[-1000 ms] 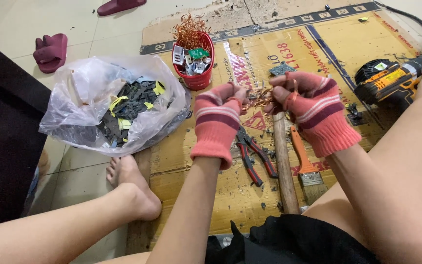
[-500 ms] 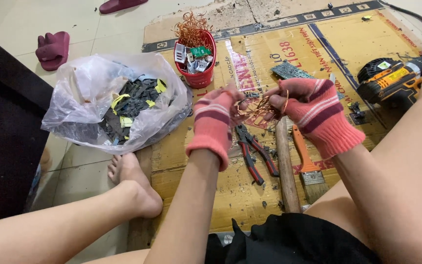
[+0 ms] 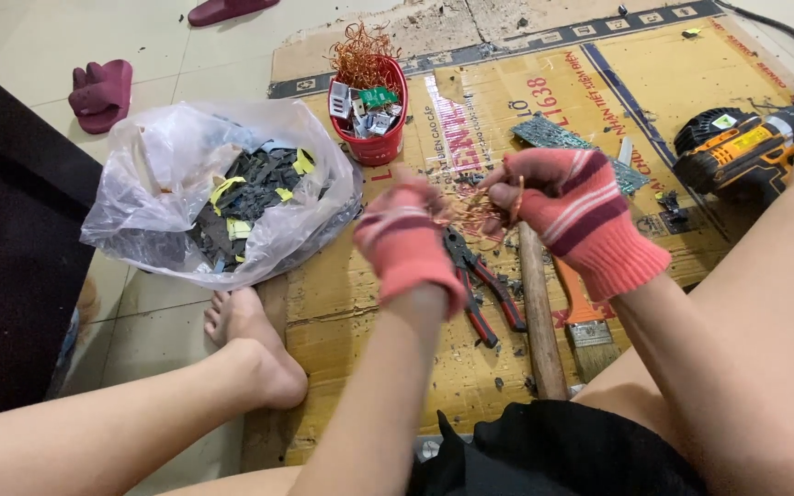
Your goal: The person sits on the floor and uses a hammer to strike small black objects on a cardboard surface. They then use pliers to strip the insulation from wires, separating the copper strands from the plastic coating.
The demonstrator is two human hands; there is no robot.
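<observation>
Both hands, left hand and right hand in pink striped knit gloves, are clamped on a tangle of thin copper wire stretched between them. The tangle hangs above the red-handled pliers on the flattened cardboard sheet; the left grip appears blurred.

— What are the gloves made of?
— Both are pink knitted cloth, matt and soft: left hand, right hand. Between them is thin shiny copper wire.
— And around?
— Rough brown cardboard sheet, glossy red plastic bucket, crinkled clear plastic bag, dull wooden hammer handle.
</observation>
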